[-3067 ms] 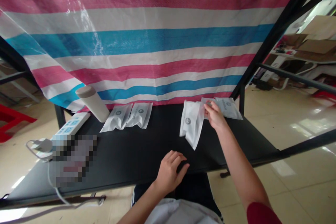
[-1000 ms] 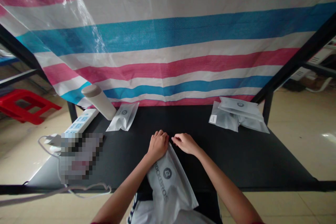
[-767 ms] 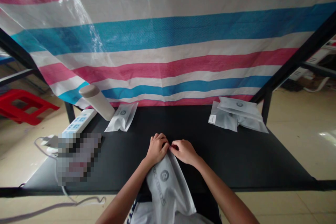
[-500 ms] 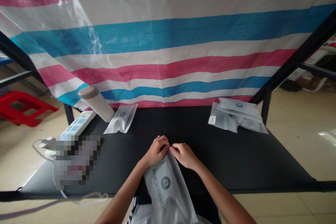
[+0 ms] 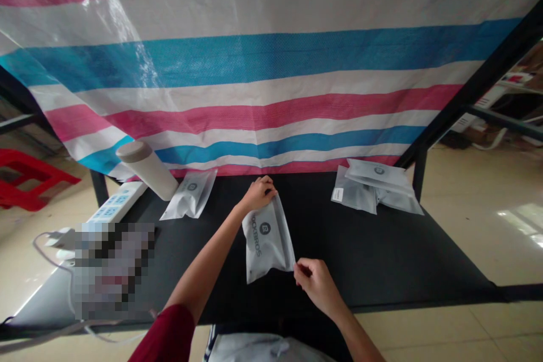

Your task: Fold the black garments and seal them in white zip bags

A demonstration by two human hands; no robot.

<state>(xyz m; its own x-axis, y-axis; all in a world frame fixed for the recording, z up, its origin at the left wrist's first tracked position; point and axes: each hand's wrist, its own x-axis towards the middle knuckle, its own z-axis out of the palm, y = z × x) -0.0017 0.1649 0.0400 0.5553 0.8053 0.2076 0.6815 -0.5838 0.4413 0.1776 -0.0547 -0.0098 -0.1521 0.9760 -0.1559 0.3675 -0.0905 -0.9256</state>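
A frosted white bag [image 5: 268, 243] with a round logo and dark lettering hangs between my hands over the middle of the black table [image 5: 382, 260]. My left hand [image 5: 259, 193] is closed on its top end, near the back of the table. Lower down and to the right, my right hand [image 5: 311, 277] pinches the bag's near right corner. The fingertips partly cover the edges they hold. What is inside the bag cannot be made out.
A similar bag [image 5: 190, 195] lies at the back left beside a leaning white bottle [image 5: 155, 172]. Several more bags [image 5: 377, 181] are stacked at the back right. A power strip [image 5: 116, 203] and cables are on the left; a striped sheet [image 5: 254, 85] hangs behind.
The bag and my left hand have moved away from my body, over the table. My right hand has slid from the bag's top down to its near right corner. The view has shifted slightly.
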